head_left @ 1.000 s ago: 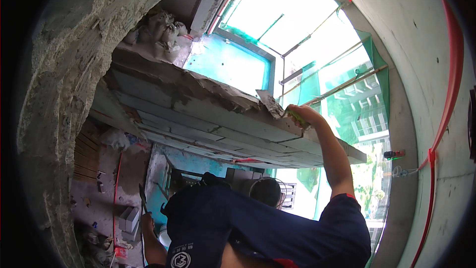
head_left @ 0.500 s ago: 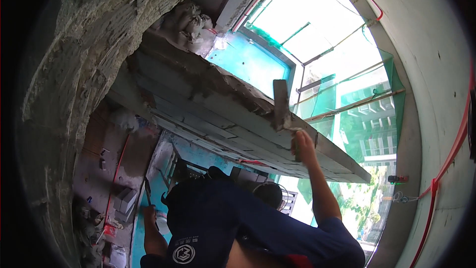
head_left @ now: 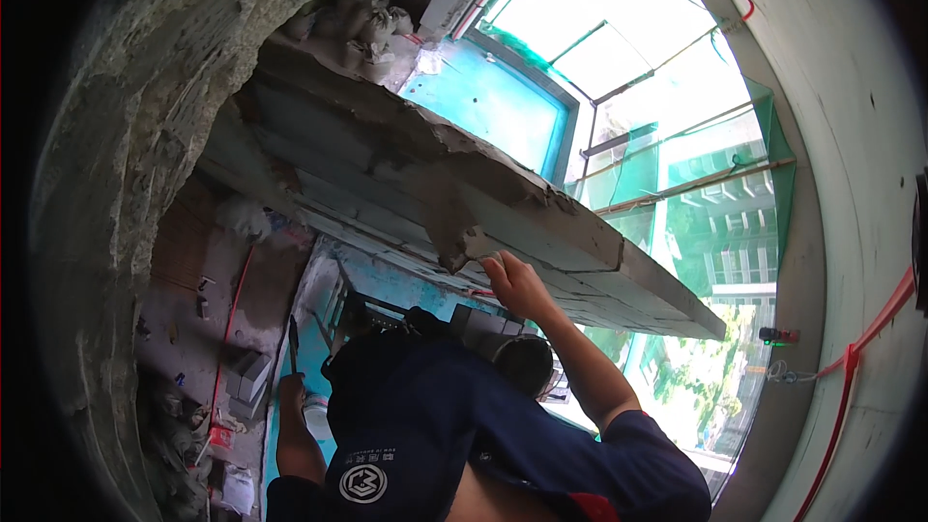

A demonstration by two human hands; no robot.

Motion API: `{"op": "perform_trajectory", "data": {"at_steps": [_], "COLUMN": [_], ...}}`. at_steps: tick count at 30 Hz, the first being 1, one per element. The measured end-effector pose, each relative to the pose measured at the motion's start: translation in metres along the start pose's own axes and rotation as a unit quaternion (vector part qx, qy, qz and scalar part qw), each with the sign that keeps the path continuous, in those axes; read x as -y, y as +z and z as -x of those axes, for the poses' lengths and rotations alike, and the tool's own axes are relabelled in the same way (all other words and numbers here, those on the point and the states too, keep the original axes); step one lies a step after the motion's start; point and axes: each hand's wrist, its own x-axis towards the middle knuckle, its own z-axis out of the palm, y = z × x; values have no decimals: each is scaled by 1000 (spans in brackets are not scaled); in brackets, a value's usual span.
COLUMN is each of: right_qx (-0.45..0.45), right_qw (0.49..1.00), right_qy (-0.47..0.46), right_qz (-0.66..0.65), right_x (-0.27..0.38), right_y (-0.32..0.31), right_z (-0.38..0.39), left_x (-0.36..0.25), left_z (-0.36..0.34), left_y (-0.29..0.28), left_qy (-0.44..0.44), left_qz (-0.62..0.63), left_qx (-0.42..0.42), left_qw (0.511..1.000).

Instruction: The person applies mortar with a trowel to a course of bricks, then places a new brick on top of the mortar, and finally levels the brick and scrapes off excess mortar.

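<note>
My right hand is closed round the handle of a trowel, whose blade is against or close to the side face of a grey block wall. Grey-brown mortar coats the wall's rough top edge, and some smears run down its face near the blade. Lower down on the left, my left hand grips a dark, narrow tool pointing upward; its kind is not clear. Part of a round white container shows beside that hand.
Rough broken masonry curves along the left. Filled sacks lie beyond the wall, near a window opening with green netting. Grey blocks sit on the floor at lower left. A red pipe runs along the right wall.
My right hand has moved left and slightly down, bringing the trowel from the wall's top edge to its side face. My left hand has stayed nearly in place, still gripping the dark tool.
</note>
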Motion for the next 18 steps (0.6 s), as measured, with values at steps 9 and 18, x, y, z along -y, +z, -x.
{"op": "perform_trajectory", "data": {"at_steps": [9,18], "right_qx": [-166,-411], "right_qw": [954,819], "right_qy": [32,99], "right_qz": [-249,-388], "right_x": [-95,-101], "right_y": [-8,81], "right_z": [56,-11], "left_x": [-43,-1], "left_z": [-2,-23], "left_y": [2,-36], "left_qy": [78,20], "left_qz": [1,-74], "left_qx": [-35,-38], "left_qw": [996,996]}}
